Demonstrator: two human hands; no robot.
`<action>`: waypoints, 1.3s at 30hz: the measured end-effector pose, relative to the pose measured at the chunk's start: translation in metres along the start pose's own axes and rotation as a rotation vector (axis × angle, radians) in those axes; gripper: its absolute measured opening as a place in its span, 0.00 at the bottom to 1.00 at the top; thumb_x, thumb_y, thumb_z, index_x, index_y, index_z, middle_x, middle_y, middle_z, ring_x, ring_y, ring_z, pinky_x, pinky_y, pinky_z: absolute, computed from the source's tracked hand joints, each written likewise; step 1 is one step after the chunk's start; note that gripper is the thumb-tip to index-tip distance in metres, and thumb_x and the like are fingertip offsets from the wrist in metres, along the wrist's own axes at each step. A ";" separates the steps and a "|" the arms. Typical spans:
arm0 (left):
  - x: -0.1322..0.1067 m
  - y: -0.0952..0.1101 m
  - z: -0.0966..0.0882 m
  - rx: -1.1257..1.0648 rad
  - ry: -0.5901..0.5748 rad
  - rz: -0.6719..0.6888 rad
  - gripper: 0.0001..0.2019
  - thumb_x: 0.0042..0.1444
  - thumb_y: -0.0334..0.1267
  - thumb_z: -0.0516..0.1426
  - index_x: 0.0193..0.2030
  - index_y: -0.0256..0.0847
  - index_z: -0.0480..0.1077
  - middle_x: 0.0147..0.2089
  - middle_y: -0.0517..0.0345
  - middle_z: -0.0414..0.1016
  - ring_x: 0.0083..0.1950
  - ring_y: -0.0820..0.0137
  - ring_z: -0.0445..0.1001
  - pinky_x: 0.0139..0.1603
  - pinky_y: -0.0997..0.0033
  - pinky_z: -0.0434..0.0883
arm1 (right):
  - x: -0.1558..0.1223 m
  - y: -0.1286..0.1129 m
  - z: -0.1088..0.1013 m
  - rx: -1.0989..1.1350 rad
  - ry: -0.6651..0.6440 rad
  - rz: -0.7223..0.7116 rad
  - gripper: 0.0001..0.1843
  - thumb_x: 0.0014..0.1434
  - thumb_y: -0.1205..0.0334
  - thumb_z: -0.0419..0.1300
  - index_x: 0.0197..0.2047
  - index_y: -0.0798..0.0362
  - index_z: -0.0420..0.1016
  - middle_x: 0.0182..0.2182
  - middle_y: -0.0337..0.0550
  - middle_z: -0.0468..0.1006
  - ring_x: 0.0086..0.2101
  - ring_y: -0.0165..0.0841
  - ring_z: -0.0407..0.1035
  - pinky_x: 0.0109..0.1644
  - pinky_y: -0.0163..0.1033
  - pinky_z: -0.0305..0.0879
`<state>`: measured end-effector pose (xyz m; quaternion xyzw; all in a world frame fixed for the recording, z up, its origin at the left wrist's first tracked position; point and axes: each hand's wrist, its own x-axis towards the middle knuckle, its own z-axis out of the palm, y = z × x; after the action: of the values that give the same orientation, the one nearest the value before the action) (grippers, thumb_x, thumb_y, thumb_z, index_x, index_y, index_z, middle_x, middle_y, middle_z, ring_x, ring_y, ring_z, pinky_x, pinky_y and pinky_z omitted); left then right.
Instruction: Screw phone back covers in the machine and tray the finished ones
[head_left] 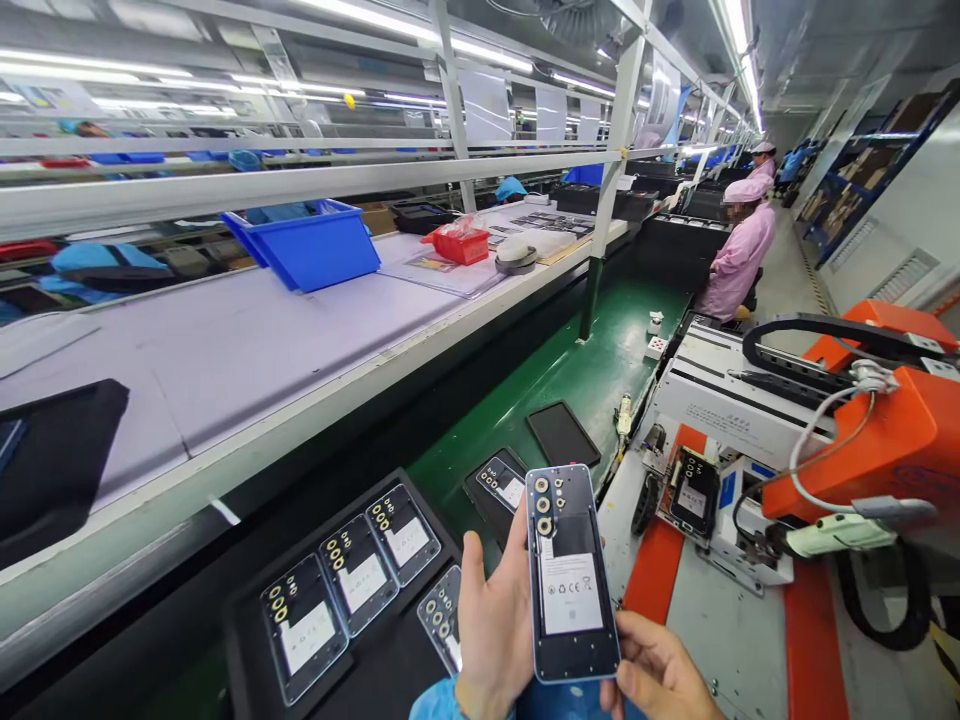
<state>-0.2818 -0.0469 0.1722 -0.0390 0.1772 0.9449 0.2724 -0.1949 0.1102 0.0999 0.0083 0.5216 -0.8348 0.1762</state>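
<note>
Upright in front of me is a smartphone (574, 540), its back facing me, with gold-ringed camera openings and a white printed label. My left hand (499, 595) supports it from the left and behind, thumb raised off its side; the fingers behind it are mostly hidden. At the lower right corner, my right hand (660, 665) grips the phone's edge between thumb and fingers. To the left, a black foam tray (375, 665) carries several similar phones in a row (358, 575). Another phone (504, 485) lies in a black holder just beyond my left hand.
On the right stands an orange-and-white machine (885, 440) with a phone (694, 490) seated in its fixture. An empty black tray (562, 433) lies on the green bench (480, 420). A raised shelf (247, 350) holds a blue bin (311, 245). A person in pink (742, 250) stands farther along.
</note>
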 end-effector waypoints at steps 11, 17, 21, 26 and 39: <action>-0.010 0.002 -0.013 -0.018 -0.043 0.009 0.42 0.51 0.72 0.40 0.70 0.57 0.49 0.66 0.47 0.67 0.62 0.42 0.68 0.66 0.31 0.48 | 0.002 0.017 -0.006 0.061 0.045 0.075 0.34 0.46 0.38 0.69 0.49 0.53 0.74 0.31 0.45 0.77 0.28 0.32 0.71 0.33 0.38 0.68; -0.012 0.005 -0.011 -0.037 0.009 0.027 0.42 0.51 0.72 0.41 0.70 0.56 0.51 0.64 0.47 0.69 0.59 0.44 0.70 0.65 0.32 0.50 | 0.006 0.027 -0.012 0.039 0.019 0.071 0.35 0.46 0.37 0.69 0.49 0.53 0.74 0.31 0.45 0.77 0.27 0.33 0.71 0.33 0.40 0.69; -0.014 0.007 -0.013 -0.032 0.023 0.036 0.41 0.52 0.71 0.41 0.70 0.59 0.48 0.66 0.48 0.67 0.59 0.43 0.70 0.65 0.30 0.49 | 0.010 0.029 -0.013 0.054 0.013 0.082 0.36 0.45 0.38 0.69 0.51 0.52 0.73 0.31 0.44 0.76 0.27 0.32 0.70 0.34 0.40 0.68; -0.017 0.010 -0.020 -0.035 -0.014 0.069 0.40 0.52 0.71 0.40 0.70 0.59 0.48 0.65 0.49 0.69 0.63 0.45 0.67 0.68 0.33 0.45 | 0.018 0.024 -0.006 0.005 -0.086 0.127 0.35 0.47 0.36 0.67 0.50 0.54 0.74 0.29 0.44 0.76 0.26 0.31 0.69 0.33 0.38 0.65; -0.125 0.044 -0.129 0.103 0.697 0.475 0.41 0.53 0.67 0.48 0.71 0.53 0.49 0.70 0.58 0.62 0.74 0.54 0.49 0.74 0.49 0.44 | 0.074 0.034 -0.019 -0.064 0.190 0.169 0.30 0.45 0.38 0.69 0.41 0.54 0.77 0.23 0.39 0.78 0.23 0.27 0.66 0.28 0.34 0.58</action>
<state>-0.2019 -0.1898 0.0867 -0.3007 0.3099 0.9015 -0.0274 -0.2573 0.0921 0.0477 0.1256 0.5599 -0.7952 0.1958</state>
